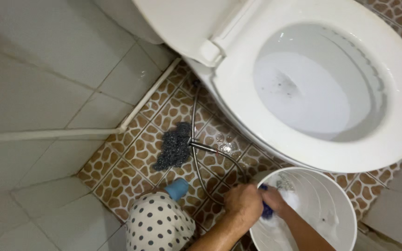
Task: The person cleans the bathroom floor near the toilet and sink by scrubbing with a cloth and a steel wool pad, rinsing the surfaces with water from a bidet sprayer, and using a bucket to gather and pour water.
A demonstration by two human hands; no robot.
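Below, both hands [257,202] wringing blue cloth [267,211] over white bucket [345,218].

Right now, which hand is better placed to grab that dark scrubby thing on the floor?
Probably the left hand. It sits on the side nearer the dark scrubber on the brown tiles, while the right hand reaches into the white bucket, apparently gripping something blue.

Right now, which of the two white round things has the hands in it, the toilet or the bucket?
The white bucket at the bottom. Both hands, left and right, meet over its rim around something blue. The toilet above holds only water.
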